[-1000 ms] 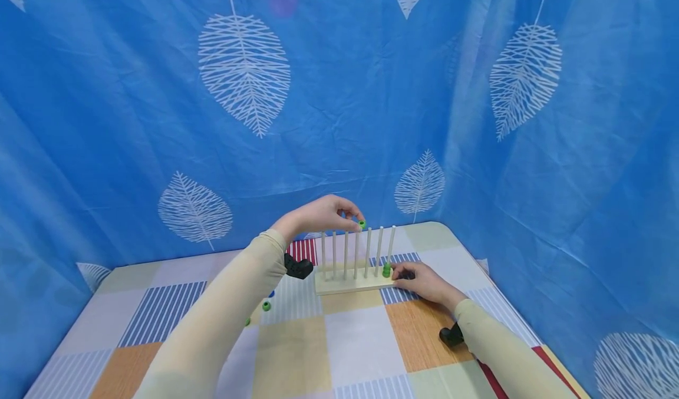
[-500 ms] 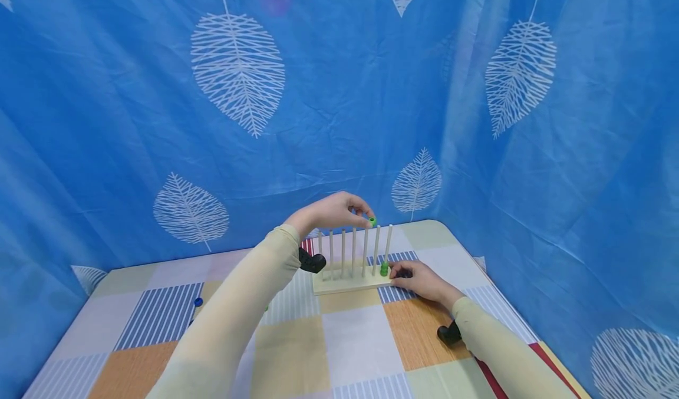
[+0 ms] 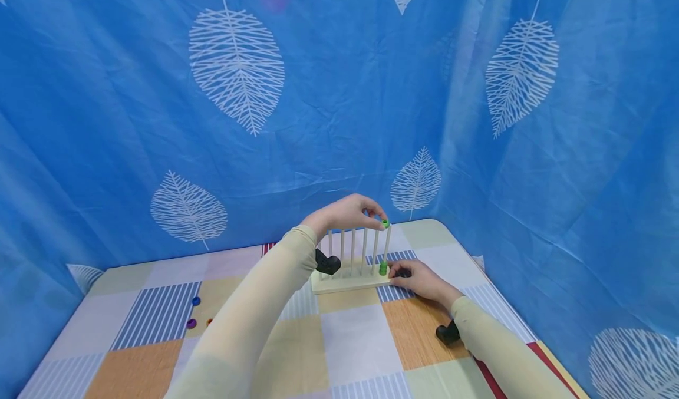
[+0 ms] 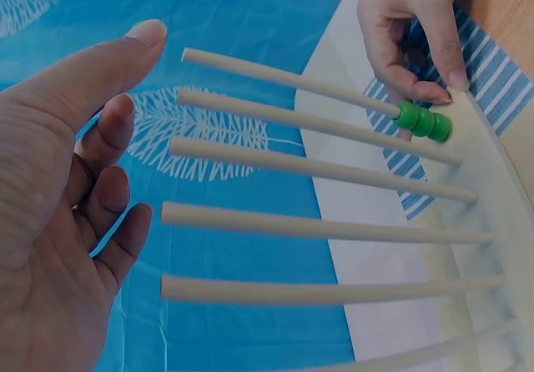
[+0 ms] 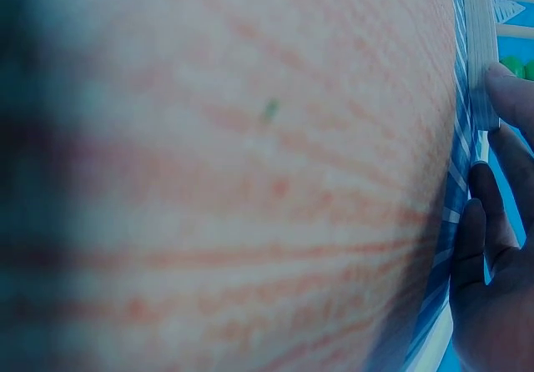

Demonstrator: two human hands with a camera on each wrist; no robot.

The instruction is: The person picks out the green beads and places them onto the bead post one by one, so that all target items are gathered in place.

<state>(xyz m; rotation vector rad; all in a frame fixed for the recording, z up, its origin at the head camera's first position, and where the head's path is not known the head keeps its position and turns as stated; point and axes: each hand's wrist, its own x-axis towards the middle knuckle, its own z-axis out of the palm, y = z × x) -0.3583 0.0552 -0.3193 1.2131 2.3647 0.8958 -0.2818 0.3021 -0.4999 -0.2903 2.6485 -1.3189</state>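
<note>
Left grip (image 3: 348, 211) pinched a green bead (image 3: 385, 224) just beside the tip of the rightmost peg (image 3: 388, 245); right grip (image 3: 418, 280) pinched that end of the wooden rack (image 3: 345, 284) on the worktop (image 3: 352, 334), next to green beads (image 3: 383, 268) stacked low on the same peg. A blue bead (image 3: 196, 301) and purple bead (image 3: 191, 323) lay well left.

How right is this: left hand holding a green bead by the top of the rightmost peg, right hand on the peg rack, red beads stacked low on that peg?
The stacked beads are green, not red, as the left wrist view shows. The left hand holds a green bead by the top of the rightmost peg, and the right hand is on the peg rack.
</note>
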